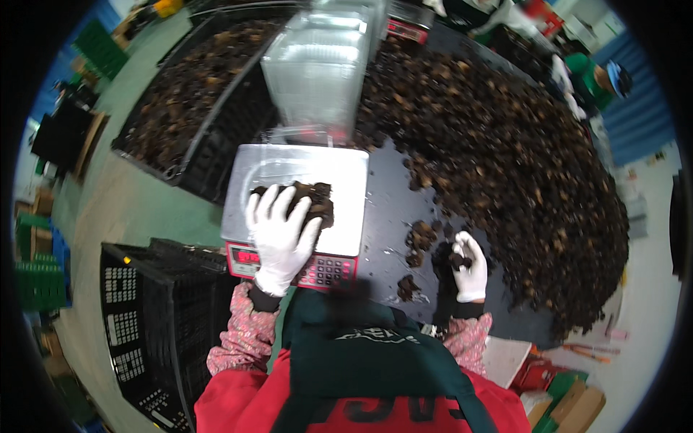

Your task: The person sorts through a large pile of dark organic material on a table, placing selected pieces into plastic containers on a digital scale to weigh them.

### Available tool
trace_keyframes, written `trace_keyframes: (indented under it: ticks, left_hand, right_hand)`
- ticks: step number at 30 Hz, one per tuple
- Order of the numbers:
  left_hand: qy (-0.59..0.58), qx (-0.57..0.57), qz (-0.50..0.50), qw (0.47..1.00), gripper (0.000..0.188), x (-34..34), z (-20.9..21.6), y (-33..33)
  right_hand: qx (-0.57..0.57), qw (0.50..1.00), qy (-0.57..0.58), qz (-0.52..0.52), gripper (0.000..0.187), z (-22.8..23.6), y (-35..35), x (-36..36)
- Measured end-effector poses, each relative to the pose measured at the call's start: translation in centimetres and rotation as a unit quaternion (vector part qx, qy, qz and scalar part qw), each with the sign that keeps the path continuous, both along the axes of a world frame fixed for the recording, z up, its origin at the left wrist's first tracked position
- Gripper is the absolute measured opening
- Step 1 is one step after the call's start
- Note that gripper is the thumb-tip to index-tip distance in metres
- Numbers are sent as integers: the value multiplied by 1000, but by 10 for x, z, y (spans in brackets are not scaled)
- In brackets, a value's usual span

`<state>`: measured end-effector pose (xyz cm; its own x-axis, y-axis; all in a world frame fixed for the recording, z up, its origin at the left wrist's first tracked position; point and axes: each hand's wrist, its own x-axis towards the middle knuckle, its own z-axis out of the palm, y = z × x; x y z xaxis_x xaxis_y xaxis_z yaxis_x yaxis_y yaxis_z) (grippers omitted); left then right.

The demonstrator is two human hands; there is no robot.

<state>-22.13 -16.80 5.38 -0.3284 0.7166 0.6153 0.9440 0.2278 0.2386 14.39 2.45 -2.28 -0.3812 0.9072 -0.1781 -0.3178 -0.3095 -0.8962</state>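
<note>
My left hand [280, 234], in a white glove, rests with spread fingers on a small heap of dark brown mushroom pieces [321, 206]. That heap lies on the silver plate of a red digital scale [346, 173]; faint outlines of a clear plastic tray show around it. To the right, my right hand [469, 267], also gloved in white, has its fingers curled round a dark mushroom piece [460, 262] just above the grey table [382, 238]. A few loose mushroom pieces [420, 235] lie on the table between the scale and my right hand.
A tall stack of clear plastic trays [314, 72] stands behind the scale. A large mushroom pile [505, 166] covers the right and far table. Black crates stand at left, one full of mushrooms [202, 86], another nearby [166, 303]. A person in green [588, 76] is at far right.
</note>
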Motion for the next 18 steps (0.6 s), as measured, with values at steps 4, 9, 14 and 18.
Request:
trace_keyframes:
  ticks: [4,9,14,18]
  left_hand:
    - [-109,65,-122,984,30,58,-6,-4]
    - [-244,-176,-385,873,41,150,-55,19]
    - [-119,-299,-433,842,48,186,-95,24]
    - [-200,-259,-367,871,31,199,-113,28]
  right_hand:
    - [-232,947,189,-114,21,-3,10,8]
    - [39,993,-50,-99,25,-31,-10,-1]
    - [-200,959,120,-162,28,-35,-17,20]
    - [-147,981,60,-113,30,-40,-24,23]
